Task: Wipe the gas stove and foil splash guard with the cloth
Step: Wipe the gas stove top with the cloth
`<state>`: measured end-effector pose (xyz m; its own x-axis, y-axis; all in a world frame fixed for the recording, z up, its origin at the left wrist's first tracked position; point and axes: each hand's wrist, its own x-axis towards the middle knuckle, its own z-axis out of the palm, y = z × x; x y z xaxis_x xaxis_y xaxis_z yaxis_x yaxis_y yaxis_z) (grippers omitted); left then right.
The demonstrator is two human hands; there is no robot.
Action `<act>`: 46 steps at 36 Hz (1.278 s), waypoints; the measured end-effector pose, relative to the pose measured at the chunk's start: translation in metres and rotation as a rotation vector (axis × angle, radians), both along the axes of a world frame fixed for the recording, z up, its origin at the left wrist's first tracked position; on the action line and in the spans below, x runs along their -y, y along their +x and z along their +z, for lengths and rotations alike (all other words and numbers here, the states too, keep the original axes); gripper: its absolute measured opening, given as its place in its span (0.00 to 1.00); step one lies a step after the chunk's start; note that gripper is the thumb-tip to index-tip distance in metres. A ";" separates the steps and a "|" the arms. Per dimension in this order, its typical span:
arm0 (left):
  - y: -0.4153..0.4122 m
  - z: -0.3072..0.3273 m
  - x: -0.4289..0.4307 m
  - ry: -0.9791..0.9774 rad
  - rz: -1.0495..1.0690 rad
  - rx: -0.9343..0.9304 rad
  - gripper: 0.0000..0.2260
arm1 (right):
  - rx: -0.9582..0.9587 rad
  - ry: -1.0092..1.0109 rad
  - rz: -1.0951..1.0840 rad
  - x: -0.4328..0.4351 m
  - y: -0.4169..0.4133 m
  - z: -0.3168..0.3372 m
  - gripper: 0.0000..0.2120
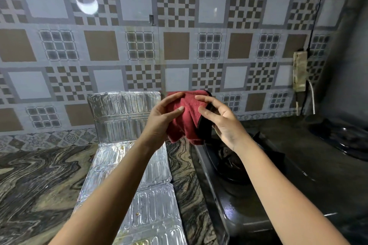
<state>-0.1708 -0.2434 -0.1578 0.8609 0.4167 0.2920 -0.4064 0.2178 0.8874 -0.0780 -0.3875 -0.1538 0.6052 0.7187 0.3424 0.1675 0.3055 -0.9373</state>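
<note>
A red cloth (186, 119) with a dark edge hangs in the air between both hands, above the gap between foil guard and stove. My left hand (161, 121) holds its left side with thumb and fingers curled round the fabric. My right hand (221, 121) pinches the dark edge on the right. The silver foil splash guard (127, 117) lies on the counter to the left, one panel propped against the tiled wall, with small food specks on it. The black gas stove (249, 195) sits to the right below my right arm, a burner (233, 163) partly hidden.
A marbled stone counter (39, 175) runs along the patterned tile wall (139, 45). A wall socket strip (299, 69) with a black cable is mounted at the right. A dark glossy object (342, 137) lies at the far right.
</note>
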 end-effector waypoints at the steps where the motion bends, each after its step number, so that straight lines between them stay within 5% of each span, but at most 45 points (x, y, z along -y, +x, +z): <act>1: 0.005 0.001 0.005 0.041 0.020 -0.002 0.17 | 0.020 -0.003 -0.012 0.005 0.005 0.001 0.16; 15: 0.098 0.016 0.066 0.509 0.212 -0.114 0.22 | 0.355 -0.086 -0.055 0.070 0.137 0.024 0.15; 20: 0.142 0.000 0.071 0.719 0.449 -0.228 0.24 | 0.481 -0.195 -0.016 0.075 0.196 0.018 0.16; 37: 0.175 -0.068 0.032 0.698 0.644 -0.373 0.14 | 0.507 -0.395 0.143 0.006 0.261 -0.034 0.08; 46: 0.175 -0.094 0.000 0.623 0.578 -0.537 0.14 | 0.424 -0.799 0.298 -0.045 0.270 -0.039 0.05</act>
<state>0.0042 -0.2431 -0.2516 0.6562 0.7177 0.2331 0.1843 -0.4520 0.8728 0.1917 -0.3425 -0.1923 0.2972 0.9399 -0.1680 0.5600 -0.3141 -0.7666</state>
